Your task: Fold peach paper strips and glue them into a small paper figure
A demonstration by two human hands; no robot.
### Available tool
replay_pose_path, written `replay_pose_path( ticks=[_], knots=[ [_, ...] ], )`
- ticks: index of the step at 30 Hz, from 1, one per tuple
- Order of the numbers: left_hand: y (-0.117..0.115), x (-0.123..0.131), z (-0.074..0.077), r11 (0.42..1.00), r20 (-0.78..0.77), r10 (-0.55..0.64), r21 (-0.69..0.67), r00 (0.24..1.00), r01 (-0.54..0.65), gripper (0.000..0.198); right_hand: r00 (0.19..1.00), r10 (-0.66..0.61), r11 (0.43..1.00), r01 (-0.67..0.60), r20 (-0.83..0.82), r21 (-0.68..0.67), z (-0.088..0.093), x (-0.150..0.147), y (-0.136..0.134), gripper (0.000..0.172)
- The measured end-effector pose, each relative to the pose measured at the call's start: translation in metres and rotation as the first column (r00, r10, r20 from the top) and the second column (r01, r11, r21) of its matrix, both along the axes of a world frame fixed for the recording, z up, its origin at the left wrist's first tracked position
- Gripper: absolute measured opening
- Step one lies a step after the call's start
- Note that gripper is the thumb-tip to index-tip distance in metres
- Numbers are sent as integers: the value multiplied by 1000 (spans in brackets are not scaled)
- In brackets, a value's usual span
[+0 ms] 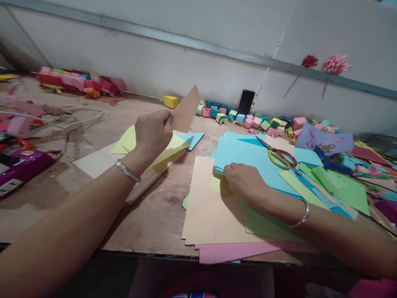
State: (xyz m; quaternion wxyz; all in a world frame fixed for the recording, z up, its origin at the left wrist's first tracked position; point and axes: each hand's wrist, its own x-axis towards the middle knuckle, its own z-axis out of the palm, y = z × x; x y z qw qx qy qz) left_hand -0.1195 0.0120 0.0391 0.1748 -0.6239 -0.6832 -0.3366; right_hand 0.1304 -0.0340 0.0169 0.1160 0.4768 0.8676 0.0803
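My left hand (152, 133) is closed around a peach sheet of paper (186, 109), lifting it so it stands up above the wooden table (149, 215). Yellow and light blue sheets (173, 145) lie under that hand. My right hand (245, 180) rests on a stack of coloured paper (211, 207), fingers curled and pinching the edge of a blue sheet (248, 157). Scissors with yellow and red handles (279, 157) lie on the blue sheet just beyond my right hand. Both wrists wear a silver bangle.
Small folded paper cubes (248, 118) line the wall, beside a leaning black phone (245, 102). More folded pieces (77, 80) sit far left. A purple device (21, 165) and white cable (77, 120) lie at left. Loose coloured sheets (341, 182) cover the right side. Paper flowers (335, 64) hang on the wall.
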Motion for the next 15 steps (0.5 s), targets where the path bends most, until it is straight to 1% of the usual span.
replay_pose_path(
  ticks=[3,6,9,13,15],
  knots=[
    [0,0,1,1000,2,-10,7,1000,10,26,999,-26,997,28,-32,75,1,1,-2,23],
    [1,-1,0,1000,4,-6,11,1000,6,26,998,20,992,-12,-63,127,5,2,-8,24],
    [2,-2,-1,1000,-17,2,23,1000,-2,26,995,70,990,-60,-74,127,11,0,-10,25],
    [2,-1,1,1000,-44,0,14,999,1,25,988,87,983,-65,-128,171,21,-4,-7,25],
    [1,0,2,1000,-44,-15,19,999,16,24,975,125,975,-87,-183,203,23,-9,-12,24]
  ],
)
